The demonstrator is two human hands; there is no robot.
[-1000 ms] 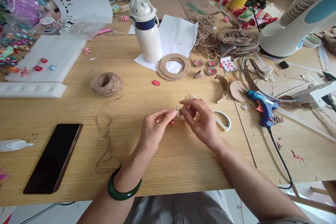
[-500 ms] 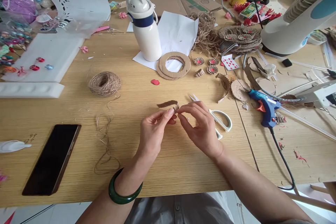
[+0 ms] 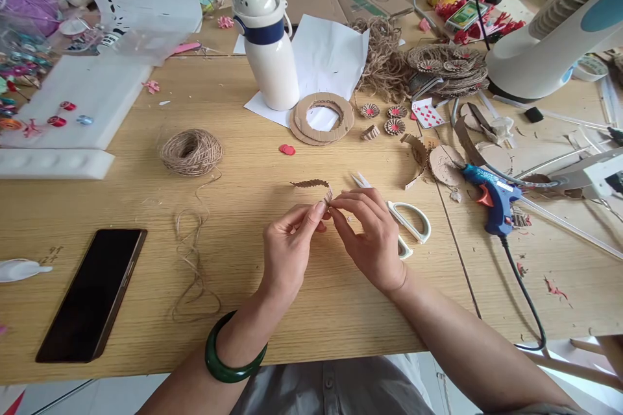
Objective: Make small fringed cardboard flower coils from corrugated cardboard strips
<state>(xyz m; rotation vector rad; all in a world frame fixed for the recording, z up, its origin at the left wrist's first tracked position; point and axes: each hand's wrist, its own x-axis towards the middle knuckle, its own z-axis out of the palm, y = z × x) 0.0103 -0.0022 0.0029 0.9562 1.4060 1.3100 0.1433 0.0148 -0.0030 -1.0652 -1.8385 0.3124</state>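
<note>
A narrow strip of corrugated cardboard (image 3: 311, 183) is pinched between both hands above the table, its free end curving away to the left. My left hand (image 3: 291, 243) closes thumb and fingers on its near end. Fingertips of my right hand (image 3: 368, 233) meet the same end from the right, and they partly hide it. White-handled scissors (image 3: 409, 222) lie beside and partly under my right hand. Beyond the hands rest small red discs (image 3: 287, 150) and cardboard rings (image 3: 322, 118). Several rosettes of coiled corrugated cardboard with red centres (image 3: 394, 127) lie farther right.
A blue glue gun (image 3: 496, 198) with a trailing cord lies at right, near a white fan-like device (image 3: 540, 52). Left are a twine ball (image 3: 191, 152) and a phone (image 3: 91, 295). A white bottle (image 3: 270, 45) stands at the back.
The strip's free end has turned, now showing its ridged edge. Both hands stay pinched on it with only slight finger movement. The view has shifted a little.
</note>
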